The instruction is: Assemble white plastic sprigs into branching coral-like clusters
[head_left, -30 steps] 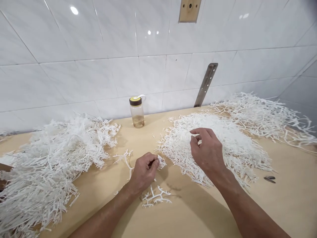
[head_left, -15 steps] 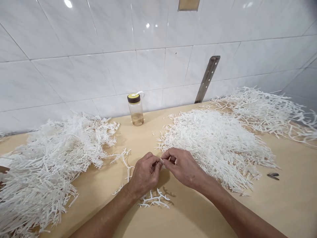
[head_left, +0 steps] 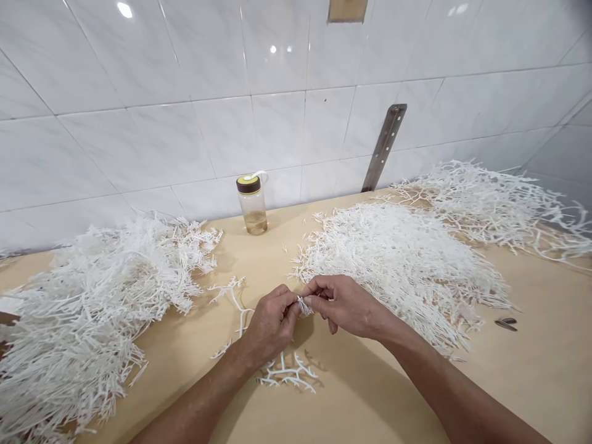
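My left hand [head_left: 271,322] and my right hand [head_left: 345,303] meet over the tan table [head_left: 531,370], both pinching a small white branched plastic piece [head_left: 304,304] between their fingertips. Just behind my right hand lies a flat heap of white plastic sticks [head_left: 398,265]. A bare white branched frame [head_left: 287,373] rests on the table under my left wrist, and another one [head_left: 231,293] lies left of my left hand.
A big heap of white branched pieces [head_left: 92,302] covers the left side. Another tangle of white frames [head_left: 490,203] sits far right by the tiled wall. A clear bottle with a dark lid [head_left: 252,204] stands at the back. A small dark tool [head_left: 506,324] lies right.
My right hand came down from above the middle heap and joined my left hand on the small white piece. The view tilted slightly downward.
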Demonstrator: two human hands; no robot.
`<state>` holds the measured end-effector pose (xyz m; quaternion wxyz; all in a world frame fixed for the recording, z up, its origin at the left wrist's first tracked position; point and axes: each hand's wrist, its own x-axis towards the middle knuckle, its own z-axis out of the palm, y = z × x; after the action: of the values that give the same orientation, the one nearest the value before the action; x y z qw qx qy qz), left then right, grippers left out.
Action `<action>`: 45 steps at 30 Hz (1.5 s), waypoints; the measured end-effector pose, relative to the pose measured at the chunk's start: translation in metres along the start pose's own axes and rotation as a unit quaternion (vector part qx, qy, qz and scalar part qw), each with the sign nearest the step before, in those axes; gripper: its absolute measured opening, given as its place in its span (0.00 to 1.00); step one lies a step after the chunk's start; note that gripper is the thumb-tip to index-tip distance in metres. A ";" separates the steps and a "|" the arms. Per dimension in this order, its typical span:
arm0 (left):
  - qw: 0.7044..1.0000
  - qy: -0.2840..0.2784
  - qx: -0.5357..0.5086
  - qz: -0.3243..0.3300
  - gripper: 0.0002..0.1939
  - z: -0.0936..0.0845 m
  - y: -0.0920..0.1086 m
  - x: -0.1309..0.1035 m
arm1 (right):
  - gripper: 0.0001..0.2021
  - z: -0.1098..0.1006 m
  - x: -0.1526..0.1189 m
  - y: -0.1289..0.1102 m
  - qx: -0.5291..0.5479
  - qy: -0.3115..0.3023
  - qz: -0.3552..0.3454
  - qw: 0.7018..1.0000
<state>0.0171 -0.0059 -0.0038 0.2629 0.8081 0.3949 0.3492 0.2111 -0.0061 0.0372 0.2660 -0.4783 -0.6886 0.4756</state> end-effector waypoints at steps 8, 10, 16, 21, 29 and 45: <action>1.000 -0.015 0.007 -0.013 0.12 0.002 -0.003 -0.001 | 0.07 0.009 -0.001 -0.001 -0.062 0.041 -0.025 0.997; 1.000 -0.020 0.008 -0.019 0.13 0.003 -0.004 -0.001 | 0.07 0.012 -0.001 -0.001 -0.087 0.058 -0.038 0.994; 0.999 -0.031 0.015 -0.037 0.11 0.003 -0.004 -0.001 | 0.07 0.019 0.000 0.004 -0.190 0.108 -0.091 0.972; 0.998 -0.031 -0.004 -0.057 0.11 0.000 0.000 0.001 | 0.05 0.020 0.000 0.009 -0.212 0.118 -0.055 0.968; 0.994 -0.010 -0.062 -0.090 0.09 -0.005 0.006 0.004 | 0.08 0.031 -0.001 0.006 -0.281 0.122 -0.086 0.948; 0.949 -0.034 -0.272 -0.155 0.18 -0.013 0.013 0.005 | 0.07 0.021 0.006 -0.001 -0.286 0.242 -0.105 0.921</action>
<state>0.0148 -0.0071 0.0148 0.5367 0.6461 0.3966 0.3705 0.1909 -0.0093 0.0294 0.3249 -0.5596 -0.7561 0.0981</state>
